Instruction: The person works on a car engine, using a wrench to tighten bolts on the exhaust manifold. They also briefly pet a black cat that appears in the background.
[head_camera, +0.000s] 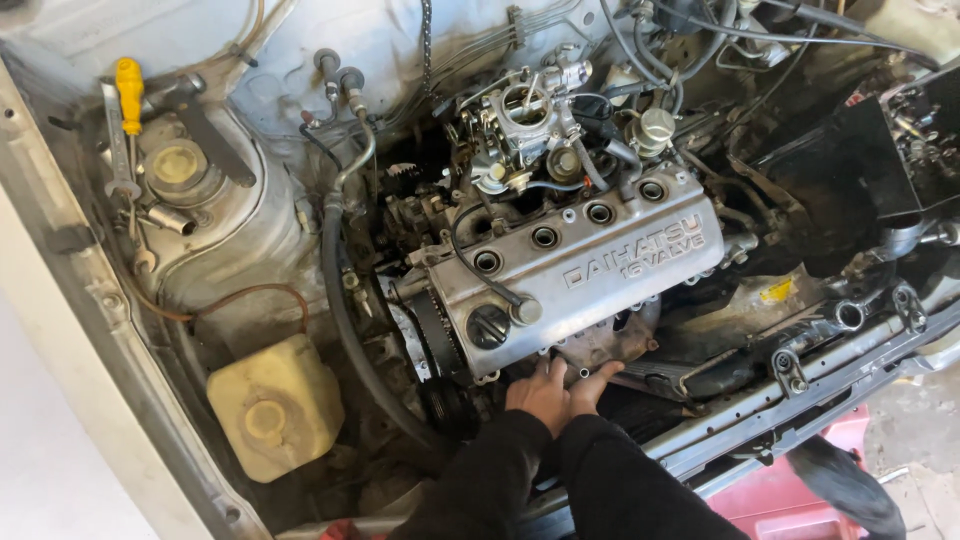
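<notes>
I look down into a car's engine bay. A grey metal valve cover (590, 262) with a row of round plug holes lies across the middle, with a carburettor (525, 125) above it. Both my hands, in black sleeves, press together against the rusty exhaust manifold (605, 345) just below the cover's near edge. My left hand (538, 393) has its fingers spread on the metal. My right hand (592, 388) lies beside it, thumb up against a small tubular part. What the fingers hold, if anything, is hidden.
A yellowish plastic reservoir (275, 405) sits at the lower left. A yellow-handled screwdriver (129, 93) and wrenches (118, 150) rest on the strut tower (180, 170). A thick black hose (335, 300) curves down the left. A black box (840, 170) and the front crossmember (830, 375) are on the right.
</notes>
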